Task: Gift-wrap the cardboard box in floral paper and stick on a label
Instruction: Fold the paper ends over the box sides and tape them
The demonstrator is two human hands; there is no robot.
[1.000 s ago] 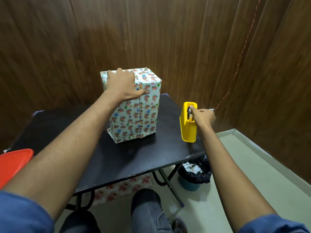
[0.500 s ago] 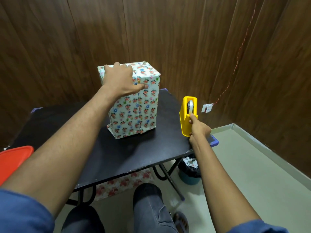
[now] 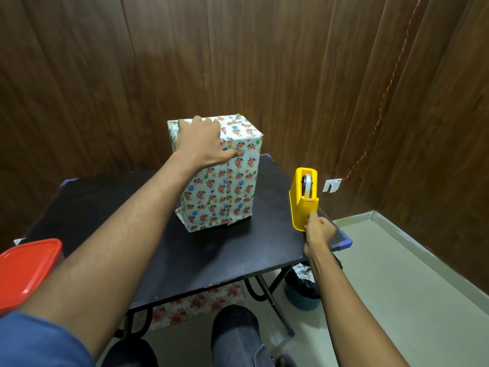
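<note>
The box (image 3: pixel 227 192), wrapped in white floral paper, stands upright on the black table (image 3: pixel 225 255), with a paper seam running down its near face. My left hand (image 3: pixel 203 144) lies over its top near edge, fingers flat on the top and thumb pressing the near face beside the seam. A yellow tape dispenser (image 3: pixel 299 205) with a clear tape roll (image 3: pixel 307 185) stands at the table's right edge. My right hand (image 3: pixel 318 231) sits at the dispenser's near lower end, fingers pinched together on the tape end; the clear strip itself is hard to see.
A red-lidded container (image 3: pixel 26 271) sits at the table's left edge. Under the table lie floral paper (image 3: pixel 195 305) and a bin lined with a black bag (image 3: pixel 301 290). Wooden walls close in behind and to the right. My knees are below the near edge.
My right hand has slid from the top of the tape roll down the dispenser's near side toward me. My left hand has kept its place on the box.
</note>
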